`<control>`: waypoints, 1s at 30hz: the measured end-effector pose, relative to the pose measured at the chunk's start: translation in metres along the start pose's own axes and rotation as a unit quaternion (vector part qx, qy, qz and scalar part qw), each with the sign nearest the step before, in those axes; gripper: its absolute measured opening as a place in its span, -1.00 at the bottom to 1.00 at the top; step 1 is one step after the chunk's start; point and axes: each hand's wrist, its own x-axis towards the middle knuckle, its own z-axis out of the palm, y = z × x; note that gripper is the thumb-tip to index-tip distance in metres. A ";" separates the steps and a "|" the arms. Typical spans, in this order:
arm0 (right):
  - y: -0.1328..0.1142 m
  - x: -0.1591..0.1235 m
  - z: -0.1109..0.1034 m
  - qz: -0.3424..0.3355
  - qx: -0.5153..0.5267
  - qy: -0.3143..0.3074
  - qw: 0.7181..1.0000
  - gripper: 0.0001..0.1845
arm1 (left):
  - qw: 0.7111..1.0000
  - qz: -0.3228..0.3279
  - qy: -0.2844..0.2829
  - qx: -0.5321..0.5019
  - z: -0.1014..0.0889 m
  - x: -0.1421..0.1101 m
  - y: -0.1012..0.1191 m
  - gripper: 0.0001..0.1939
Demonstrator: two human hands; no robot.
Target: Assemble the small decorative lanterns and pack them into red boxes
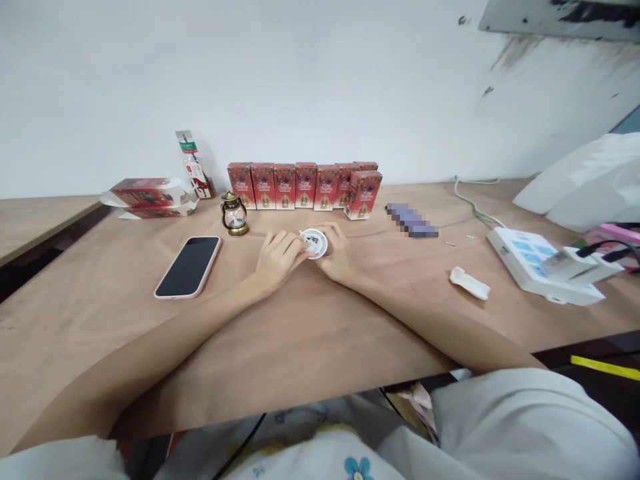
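Between my two hands, above the middle of the table point(320, 333), is a small round white piece point(320, 245) with a recessed centre holding something dark and silvery. My right hand point(337, 253) curls around its right side and grips it. The fingers of my left hand point(280, 257) are closed at its left edge, with the fingertips reaching into the recess. A small bronze-coloured lantern point(235, 217) with a clear globe stands upright to the left of my hands. Behind them is a row of small red printed boxes point(285, 188), with one box point(363, 195) standing slightly forward at the right end.
A phone point(189, 267) lies at left, near opened red cartons point(150, 195) and a small packaged bottle point(197, 170). At right are a blurred bluish item point(413, 221), a crumpled white scrap point(470, 284) and a white power strip point(537, 263) with plugged-in chargers. A wall rises behind.
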 end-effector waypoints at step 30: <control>0.002 -0.001 0.002 -0.014 -0.005 0.006 1.000 -0.76 | 0.991 0.061 0.062 0.105 -0.001 0.003 0.003 -0.81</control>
